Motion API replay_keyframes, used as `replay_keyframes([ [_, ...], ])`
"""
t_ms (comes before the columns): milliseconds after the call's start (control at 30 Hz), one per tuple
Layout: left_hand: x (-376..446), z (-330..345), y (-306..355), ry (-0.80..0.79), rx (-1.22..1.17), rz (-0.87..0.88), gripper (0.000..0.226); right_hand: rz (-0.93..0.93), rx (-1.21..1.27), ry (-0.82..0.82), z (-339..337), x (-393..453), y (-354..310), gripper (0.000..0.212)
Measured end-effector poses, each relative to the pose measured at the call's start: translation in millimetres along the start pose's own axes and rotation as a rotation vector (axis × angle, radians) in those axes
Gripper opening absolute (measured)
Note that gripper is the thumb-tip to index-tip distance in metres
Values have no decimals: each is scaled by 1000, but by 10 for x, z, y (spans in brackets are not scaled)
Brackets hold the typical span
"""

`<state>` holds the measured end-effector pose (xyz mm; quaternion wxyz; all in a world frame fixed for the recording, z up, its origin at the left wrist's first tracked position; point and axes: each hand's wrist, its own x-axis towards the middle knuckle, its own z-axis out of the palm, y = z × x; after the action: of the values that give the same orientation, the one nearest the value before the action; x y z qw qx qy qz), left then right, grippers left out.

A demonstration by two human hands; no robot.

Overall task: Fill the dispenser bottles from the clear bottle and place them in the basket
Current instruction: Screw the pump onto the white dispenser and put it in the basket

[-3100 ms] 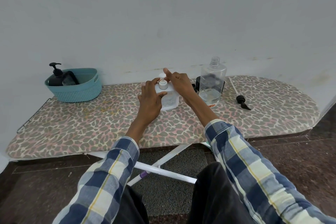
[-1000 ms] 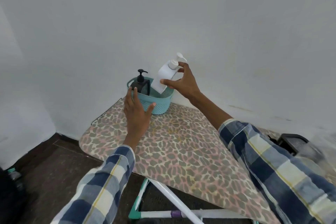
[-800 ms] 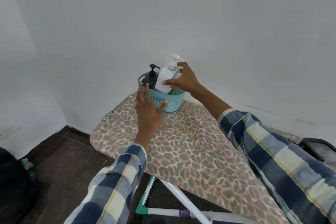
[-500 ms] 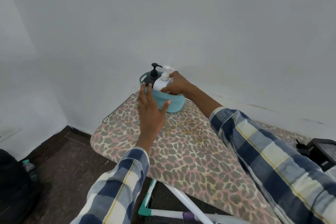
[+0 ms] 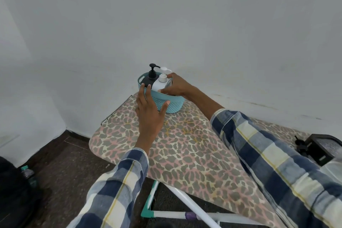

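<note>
The white dispenser bottle [image 5: 160,84], held above the rim a second ago, now stands low inside the teal basket [image 5: 172,104] at the ironing board's [image 5: 185,146] far left corner, beside a black dispenser bottle [image 5: 149,80]. The right hand [image 5: 176,87] wraps loosely around the white bottle's body; whether it has let go is unclear. The left hand [image 5: 149,111] presses spread fingers against the woven plastic wall. Smooth, rigid and probably liquid-heavy, the bottle seems best gripped at its body, not its pump.
</note>
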<state>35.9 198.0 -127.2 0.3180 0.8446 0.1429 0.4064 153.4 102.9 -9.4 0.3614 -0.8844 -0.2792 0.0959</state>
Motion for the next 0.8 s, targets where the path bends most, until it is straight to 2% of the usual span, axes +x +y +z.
replay_keyframes([
  [100,-37,-15,23,0,2,6,91,-71,-151,121,-18,-192,-22,77],
  [267,-50,-71,71,-6,57,13,91,-155,-157,234,-204,-666,100,59],
  [367,-95,-118,165,20,173,45,78,-180,-126,278,-362,-1020,279,56],
  [433,-220,-123,359,26,230,148,63,-170,-118,320,-488,-1298,447,57],
  [533,-471,-18,665,-52,202,277,50,-158,-99,362,-618,-1711,684,54],
  [800,-1032,461,1687,-337,-24,389,34,-196,-88,504,-883,-2779,1285,39],
])
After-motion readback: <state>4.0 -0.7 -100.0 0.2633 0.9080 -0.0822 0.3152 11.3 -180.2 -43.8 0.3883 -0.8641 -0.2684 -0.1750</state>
